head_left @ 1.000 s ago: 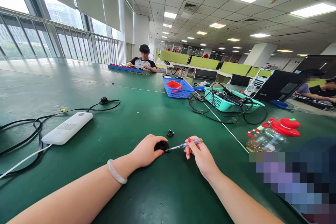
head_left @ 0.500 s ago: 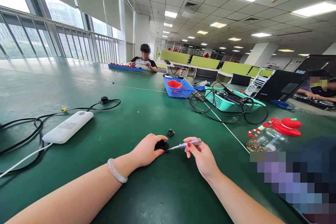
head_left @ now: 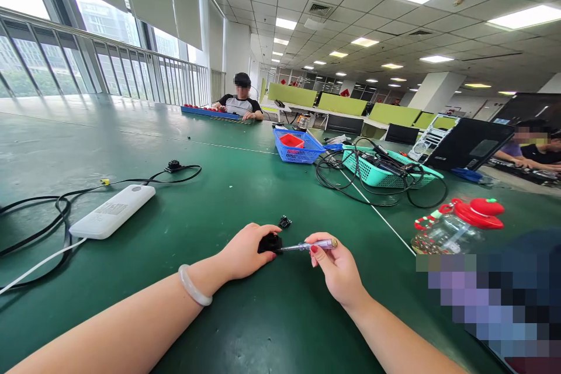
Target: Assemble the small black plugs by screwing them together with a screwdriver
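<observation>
My left hand (head_left: 246, 252) is closed around a small black part (head_left: 270, 242), pressing it down on the green table (head_left: 245, 315). The part's exact kind is hard to make out. Between the thumb and fingers of my right hand (head_left: 337, 272) is a screwdriver (head_left: 322, 244) with a clear purplish handle. Its thin metal shaft lies nearly level and points left, with the tip at the right side of the black part. Just beyond my left fingertips lies a small cluster of black pieces (head_left: 284, 221), touched by neither hand.
To the left lie a white power bank (head_left: 114, 211) and black cables (head_left: 56, 216). Ahead are a blue basket (head_left: 298, 155) and a teal basket (head_left: 381, 176) with tangled cables. A red-lidded jar (head_left: 456, 228) stands at right. A person (head_left: 241, 96) sits across the table.
The screwdriver has tilted to lie more level, its handle end dropping a little, and my right hand has shifted slightly with it. My left hand stays on the black part.
</observation>
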Demonstrator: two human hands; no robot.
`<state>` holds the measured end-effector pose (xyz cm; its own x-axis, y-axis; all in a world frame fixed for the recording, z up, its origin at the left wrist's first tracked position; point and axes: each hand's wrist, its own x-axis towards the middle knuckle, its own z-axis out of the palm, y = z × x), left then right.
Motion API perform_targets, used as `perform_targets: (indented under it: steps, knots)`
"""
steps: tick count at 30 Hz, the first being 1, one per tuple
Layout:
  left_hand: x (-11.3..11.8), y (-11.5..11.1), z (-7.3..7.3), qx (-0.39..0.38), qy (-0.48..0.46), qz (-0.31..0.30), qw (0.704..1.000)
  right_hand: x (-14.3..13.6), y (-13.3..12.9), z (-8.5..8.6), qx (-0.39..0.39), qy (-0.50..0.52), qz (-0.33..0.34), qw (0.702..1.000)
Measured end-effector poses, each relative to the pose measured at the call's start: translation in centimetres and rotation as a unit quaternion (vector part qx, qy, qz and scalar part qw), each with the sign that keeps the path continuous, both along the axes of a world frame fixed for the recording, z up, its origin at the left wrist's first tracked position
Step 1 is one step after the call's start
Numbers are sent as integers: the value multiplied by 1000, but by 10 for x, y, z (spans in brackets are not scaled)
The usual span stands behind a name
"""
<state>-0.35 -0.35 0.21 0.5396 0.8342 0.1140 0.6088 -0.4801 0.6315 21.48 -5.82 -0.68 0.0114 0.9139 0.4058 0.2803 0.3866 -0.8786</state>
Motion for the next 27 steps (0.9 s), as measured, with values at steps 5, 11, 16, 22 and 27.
perform_targets:
  steps: [5, 11, 16, 22, 27]
  knots:
    - [0, 0, 0, -3, 4, 6, 1000, 1, -7, 3, 65, -70, -17, 995]
    - [0, 1, -1, -2, 3, 0, 1000, -6, -15, 14, 164, -174, 36, 970]
    - [0, 1, 1, -6, 11, -4, 1000, -10, -18, 17, 165, -207, 36, 964]
    - [0, 0, 3, -6, 15, -9, 1000, -4, -10, 9, 59, -140, -3, 988]
    - [0, 0, 3, -3, 15, -8, 1000, 0, -2, 2, -7, -86, -11, 996]
